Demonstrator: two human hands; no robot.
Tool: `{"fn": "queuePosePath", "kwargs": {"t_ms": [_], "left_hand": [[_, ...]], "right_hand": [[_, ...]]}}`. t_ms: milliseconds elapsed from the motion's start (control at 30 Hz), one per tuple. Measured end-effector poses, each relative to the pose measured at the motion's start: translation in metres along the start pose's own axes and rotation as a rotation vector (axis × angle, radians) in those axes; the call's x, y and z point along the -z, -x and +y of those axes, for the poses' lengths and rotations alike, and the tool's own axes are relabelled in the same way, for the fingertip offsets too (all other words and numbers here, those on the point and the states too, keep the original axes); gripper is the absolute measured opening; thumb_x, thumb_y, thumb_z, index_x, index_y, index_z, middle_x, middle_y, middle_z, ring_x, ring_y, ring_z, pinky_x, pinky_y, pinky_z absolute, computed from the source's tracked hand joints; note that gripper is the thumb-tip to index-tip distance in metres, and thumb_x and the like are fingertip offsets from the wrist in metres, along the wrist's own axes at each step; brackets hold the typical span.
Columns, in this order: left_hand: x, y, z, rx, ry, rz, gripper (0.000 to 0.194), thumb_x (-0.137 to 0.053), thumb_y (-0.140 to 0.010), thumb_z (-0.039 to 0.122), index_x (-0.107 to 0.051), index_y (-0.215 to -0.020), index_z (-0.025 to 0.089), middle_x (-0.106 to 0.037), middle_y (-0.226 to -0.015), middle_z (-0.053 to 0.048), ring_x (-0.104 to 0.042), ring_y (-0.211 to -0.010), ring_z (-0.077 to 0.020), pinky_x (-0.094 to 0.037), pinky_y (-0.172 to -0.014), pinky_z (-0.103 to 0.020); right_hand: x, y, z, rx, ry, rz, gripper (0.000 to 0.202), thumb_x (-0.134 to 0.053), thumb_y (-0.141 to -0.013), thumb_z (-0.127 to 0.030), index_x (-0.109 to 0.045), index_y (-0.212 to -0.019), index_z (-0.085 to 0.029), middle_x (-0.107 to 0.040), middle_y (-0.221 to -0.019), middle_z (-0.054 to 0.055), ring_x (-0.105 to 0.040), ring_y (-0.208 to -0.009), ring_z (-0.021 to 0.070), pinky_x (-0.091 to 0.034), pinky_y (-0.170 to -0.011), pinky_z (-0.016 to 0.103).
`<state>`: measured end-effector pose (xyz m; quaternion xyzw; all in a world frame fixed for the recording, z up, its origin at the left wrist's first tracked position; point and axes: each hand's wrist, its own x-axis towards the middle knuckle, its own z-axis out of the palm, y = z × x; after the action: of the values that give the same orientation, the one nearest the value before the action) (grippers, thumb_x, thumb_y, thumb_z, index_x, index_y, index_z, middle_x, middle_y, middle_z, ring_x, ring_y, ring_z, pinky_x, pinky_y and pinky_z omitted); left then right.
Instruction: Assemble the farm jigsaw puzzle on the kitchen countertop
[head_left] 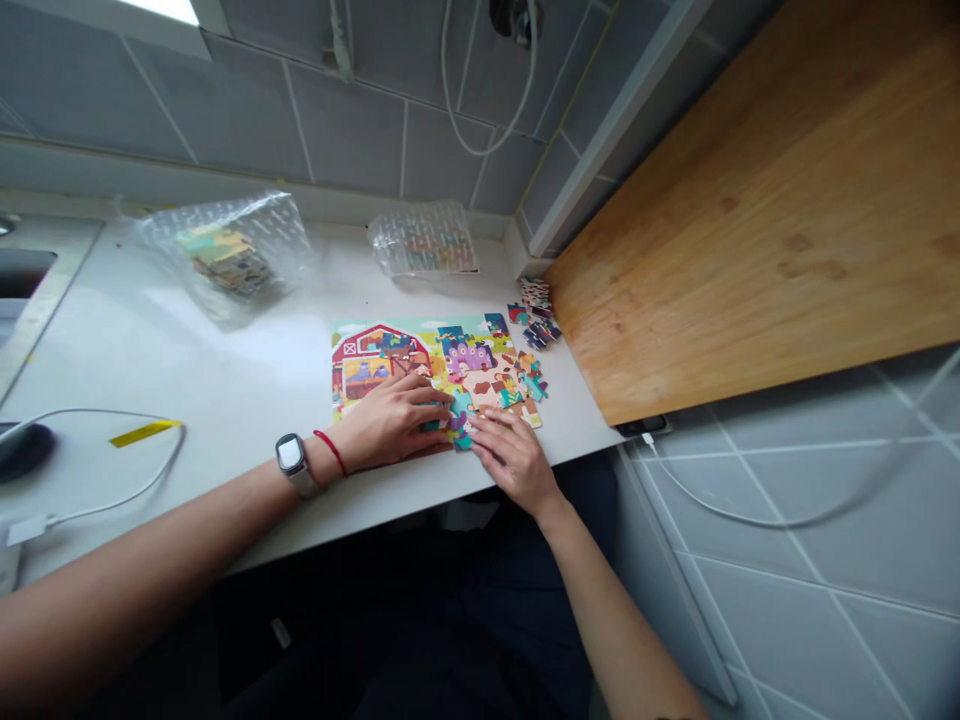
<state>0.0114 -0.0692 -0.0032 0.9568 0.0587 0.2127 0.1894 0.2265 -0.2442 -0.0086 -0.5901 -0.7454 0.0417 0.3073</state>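
A jigsaw puzzle with a red barn, a purple animal and a brown-spotted cow lies on the white counter near its front edge. My left hand rests over the lower middle, its fingers stretched towards the right and slightly apart. At the bottom edge, my right hand lays its extended fingers on the pieces. Between the fingertips of both hands sits a teal and purple puzzle piece. Loose puzzle pieces are heaped off the puzzle's upper right corner. Both palms are hidden from view.
Two clear bubble-wrap bags stand at the back: one bag on the left with puzzle pieces inside, another bag in the middle. A wooden panel bounds the right side. A white cable and dark mouse lie left.
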Motion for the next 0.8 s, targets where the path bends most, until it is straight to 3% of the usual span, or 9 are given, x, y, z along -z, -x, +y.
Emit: {"fn": "queuePosePath", "kwargs": {"t_ms": [167, 433, 600, 800], "left_hand": [[0.004, -0.001, 0.0, 0.019, -0.033, 0.01, 0.028, -0.066, -0.1, 0.048, -0.08, -0.104, 0.024, -0.076, -0.123, -0.006, -0.065, -0.104, -0.0256, -0.052, -0.098, -0.042], [-0.001, -0.001, -0.003, 0.056, 0.0, 0.049, 0.029, -0.07, -0.097, 0.049, -0.08, -0.096, 0.022, -0.078, -0.108, -0.008, -0.065, -0.096, -0.0237, -0.054, -0.088, -0.037], [0.001, 0.0, -0.007, 0.006, -0.01, 0.035, 0.033, -0.074, -0.093, 0.053, -0.08, -0.107, 0.025, -0.075, -0.115, -0.009, -0.064, -0.106, -0.0273, -0.05, -0.101, -0.043], [0.0, 0.0, -0.009, 0.004, 0.004, 0.012, 0.03, -0.07, -0.097, 0.049, -0.079, -0.11, 0.024, -0.072, -0.113, -0.009, -0.063, -0.104, -0.0266, -0.049, -0.1, -0.043]], "right_hand": [[-0.001, 0.003, 0.0, 0.041, -0.028, 0.0, 0.045, -0.061, -0.101, -0.011, -0.062, -0.144, -0.027, -0.073, -0.135, 0.006, -0.064, -0.127, 0.0252, -0.057, -0.107, 0.049], [-0.001, 0.005, -0.004, 0.085, 0.001, -0.009, 0.052, -0.056, -0.102, -0.007, -0.058, -0.149, -0.028, -0.074, -0.131, 0.009, -0.066, -0.125, 0.0255, -0.059, -0.105, 0.048], [0.0, -0.001, -0.012, 0.067, 0.047, -0.053, 0.043, -0.066, -0.1, -0.02, -0.064, -0.142, -0.024, -0.072, -0.123, 0.013, -0.064, -0.125, 0.0292, -0.058, -0.107, 0.052], [-0.005, -0.001, -0.016, 0.048, 0.099, -0.058, 0.041, -0.064, -0.101, -0.022, -0.064, -0.141, -0.02, -0.064, -0.145, 0.016, -0.055, -0.139, 0.0328, -0.053, -0.112, 0.057]]}}
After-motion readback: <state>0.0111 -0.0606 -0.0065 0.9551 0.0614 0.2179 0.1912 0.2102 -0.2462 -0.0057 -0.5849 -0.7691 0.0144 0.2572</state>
